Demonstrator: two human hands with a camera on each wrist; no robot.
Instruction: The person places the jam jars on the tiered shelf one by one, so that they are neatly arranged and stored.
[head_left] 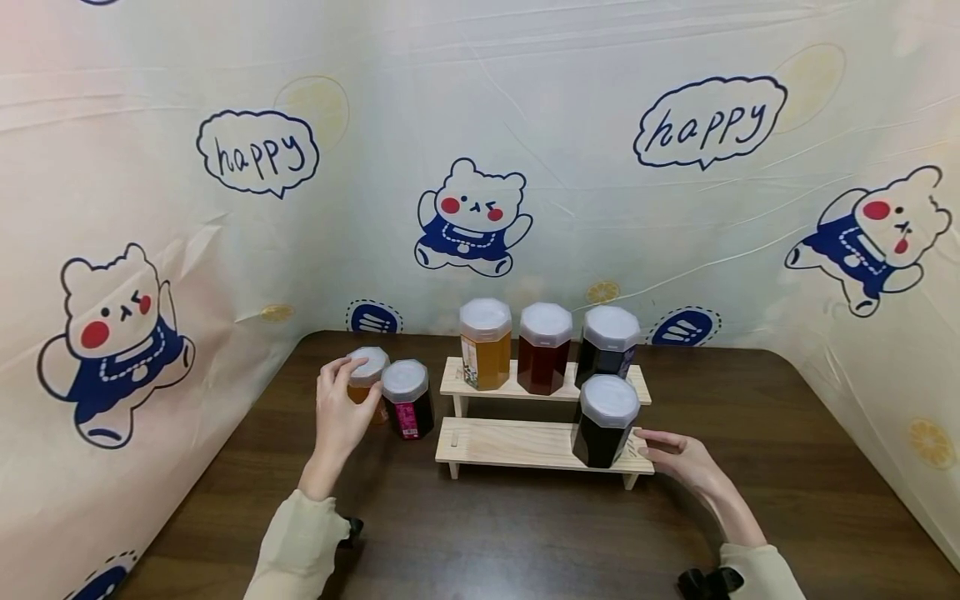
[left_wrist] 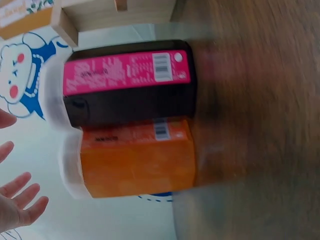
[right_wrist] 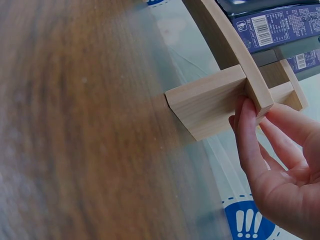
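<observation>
My left hand hovers by two lidded jars at the left, thumb and fingers spread. In the left wrist view its fingers stand apart from the lids. Nearer to it is the orange jar; touching that is a dark jar with a pink label. My right hand pinches the right end of the front wooden stand between thumb and fingers, as the right wrist view shows. On that stand, close to this hand, a dark jar with a blue-purple label stands upright.
Behind is a second wooden stand, bearing an amber jar, a dark red jar and another dark jar. Everything stands on a brown wooden table. A patterned cloth hangs around its back and sides.
</observation>
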